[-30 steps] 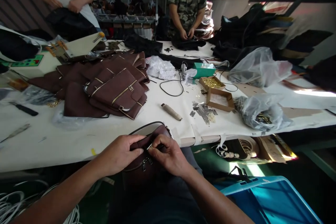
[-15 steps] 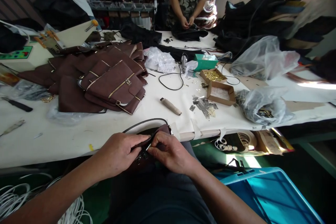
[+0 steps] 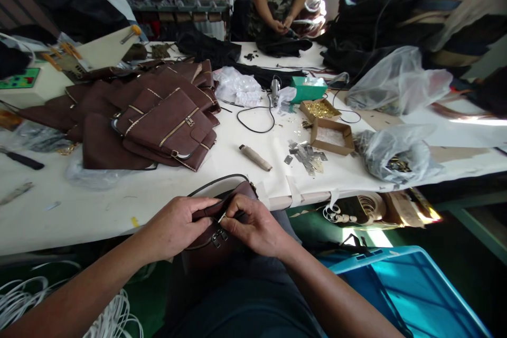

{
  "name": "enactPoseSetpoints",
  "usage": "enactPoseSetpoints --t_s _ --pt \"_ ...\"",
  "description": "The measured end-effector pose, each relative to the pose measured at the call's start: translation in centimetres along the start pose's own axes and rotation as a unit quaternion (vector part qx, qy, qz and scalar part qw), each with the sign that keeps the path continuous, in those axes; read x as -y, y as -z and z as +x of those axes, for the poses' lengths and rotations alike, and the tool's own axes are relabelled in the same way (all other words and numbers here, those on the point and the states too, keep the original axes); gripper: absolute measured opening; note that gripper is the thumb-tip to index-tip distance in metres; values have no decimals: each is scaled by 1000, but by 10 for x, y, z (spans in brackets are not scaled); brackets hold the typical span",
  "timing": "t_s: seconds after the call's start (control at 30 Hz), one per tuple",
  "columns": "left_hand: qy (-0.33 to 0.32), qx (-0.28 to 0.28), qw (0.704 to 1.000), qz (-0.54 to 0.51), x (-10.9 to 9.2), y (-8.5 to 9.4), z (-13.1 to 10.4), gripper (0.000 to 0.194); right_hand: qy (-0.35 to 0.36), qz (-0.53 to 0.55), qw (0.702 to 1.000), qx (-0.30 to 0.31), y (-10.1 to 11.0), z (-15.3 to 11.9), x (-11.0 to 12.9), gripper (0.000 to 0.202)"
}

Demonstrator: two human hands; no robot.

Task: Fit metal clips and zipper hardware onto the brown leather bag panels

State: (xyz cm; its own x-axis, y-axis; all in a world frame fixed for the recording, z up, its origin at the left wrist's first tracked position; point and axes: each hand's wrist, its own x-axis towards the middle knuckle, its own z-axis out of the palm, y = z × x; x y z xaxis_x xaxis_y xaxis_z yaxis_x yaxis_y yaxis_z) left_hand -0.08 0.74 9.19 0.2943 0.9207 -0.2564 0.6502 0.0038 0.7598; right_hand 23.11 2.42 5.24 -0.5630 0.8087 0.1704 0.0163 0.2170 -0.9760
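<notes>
A brown leather bag (image 3: pixel 241 191) rests on my lap against the table edge, its dark-rimmed opening facing up. My left hand (image 3: pixel 174 227) pinches the bag's edge between thumb and fingers. Close beside it, my right hand (image 3: pixel 253 224) is closed at the opening, with a small pale strip (image 3: pixel 222 217) showing at its fingertips; I cannot tell whether the strip is loose or part of the bag. Below the hands, metal zipper pulls (image 3: pixel 218 237) hang on the bag's front.
Brown leather bags (image 3: pixel 170 121) lie piled on the white table (image 3: pixel 106 206). Nearby are a wrapped tool (image 3: pixel 255 158), metal plates (image 3: pixel 307 157), a cardboard box (image 3: pixel 331 136) and a plastic bag (image 3: pixel 396 156). A blue crate (image 3: pixel 420 285) stands at lower right. Two people work across the table.
Both hands have shifted slightly left, and the bag has tipped so that more of its front and the zipper pulls show. My view has moved a little too.
</notes>
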Motion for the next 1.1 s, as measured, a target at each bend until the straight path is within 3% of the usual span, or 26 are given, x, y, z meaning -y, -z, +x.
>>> enactPoseSetpoints --t_s 0.3,0.5,0.73,0.83,1.1 --pt "-43 -5 996 72 -9 1 -1 53 -101 142 985 1 7 1 4 37" --pt "-61 8 996 71 -8 1 0 53 -46 37 998 27 9 1 6 28" --pt "37 41 996 -67 -15 7 5 39 -51 42 997 -32 4 4 -5 23" --pt "73 58 992 -86 -10 10 5 29 -48 44 998 -20 4 6 -8 21" --pt "96 106 980 -140 -5 22 4 24 -41 85 994 51 10 10 -8 20"
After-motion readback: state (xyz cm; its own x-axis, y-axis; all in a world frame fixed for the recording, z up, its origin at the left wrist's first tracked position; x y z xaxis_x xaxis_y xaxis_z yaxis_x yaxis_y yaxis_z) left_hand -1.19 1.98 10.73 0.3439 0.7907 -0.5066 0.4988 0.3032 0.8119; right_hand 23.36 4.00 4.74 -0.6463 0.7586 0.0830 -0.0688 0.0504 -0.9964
